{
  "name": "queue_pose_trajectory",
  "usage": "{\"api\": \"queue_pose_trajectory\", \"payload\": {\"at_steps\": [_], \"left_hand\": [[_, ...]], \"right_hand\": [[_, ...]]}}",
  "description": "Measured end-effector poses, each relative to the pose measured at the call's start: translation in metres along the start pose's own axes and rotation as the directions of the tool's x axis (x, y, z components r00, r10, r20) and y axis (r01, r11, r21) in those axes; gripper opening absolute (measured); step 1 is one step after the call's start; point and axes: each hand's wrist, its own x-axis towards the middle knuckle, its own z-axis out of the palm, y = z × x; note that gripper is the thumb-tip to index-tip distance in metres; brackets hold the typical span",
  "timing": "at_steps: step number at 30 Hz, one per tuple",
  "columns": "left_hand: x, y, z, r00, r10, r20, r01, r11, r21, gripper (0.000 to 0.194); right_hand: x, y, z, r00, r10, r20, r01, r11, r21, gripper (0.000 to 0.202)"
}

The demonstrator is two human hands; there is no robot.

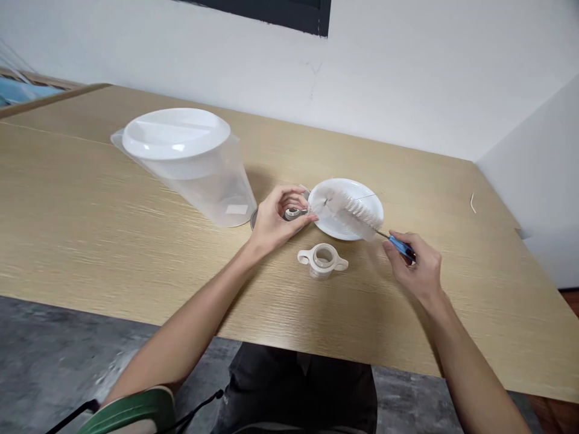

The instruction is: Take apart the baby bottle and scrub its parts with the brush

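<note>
My right hand (416, 265) is closed round the blue handle of a bottle brush (355, 216), whose white bristles are over a white plate (337, 233). At the plate's left edge my left hand (283, 217) is curled, fingertips pinched at a small clear piece by the tip of the brush; its exact shape is too small to tell. Behind the left fingers a small ringed object (293, 213) shows in part. Just in front of the plate stands a small clear bottle with a beige two-handled collar (322, 259), its mouth open upward.
A large translucent pitcher with a white lid (176, 134) stands on the wooden table (113, 241) to the left. A small white strip (473, 203) lies at the right. Walls rise behind the table and at its right.
</note>
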Motion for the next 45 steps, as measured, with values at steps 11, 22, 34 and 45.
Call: {"api": "queue_pose_trajectory", "payload": {"at_steps": [11, 22, 34, 45], "left_hand": [[-0.002, 0.01, -0.002, 0.995, -0.101, 0.016, 0.102, 0.994, -0.03, 0.063], [-0.001, 0.001, -0.002, 0.997, -0.063, 0.035, 0.066, 0.994, -0.091, 0.061], [-0.007, 0.004, 0.0, 0.991, -0.114, 0.074, 0.124, 0.982, -0.14, 0.056], [-0.006, 0.005, -0.002, 0.988, -0.104, 0.11, 0.118, 0.984, -0.133, 0.04]], "right_hand": [[0.0, 0.011, -0.003, 0.976, 0.164, -0.14, -0.175, 0.983, -0.065, 0.023], [-0.002, 0.017, 0.007, 0.994, 0.099, -0.042, -0.103, 0.988, -0.116, 0.023], [-0.005, 0.018, 0.006, 0.998, -0.01, 0.067, 0.016, 0.996, -0.088, 0.02], [-0.002, 0.01, 0.002, 0.997, -0.048, -0.064, 0.042, 0.994, -0.099, 0.017]]}}
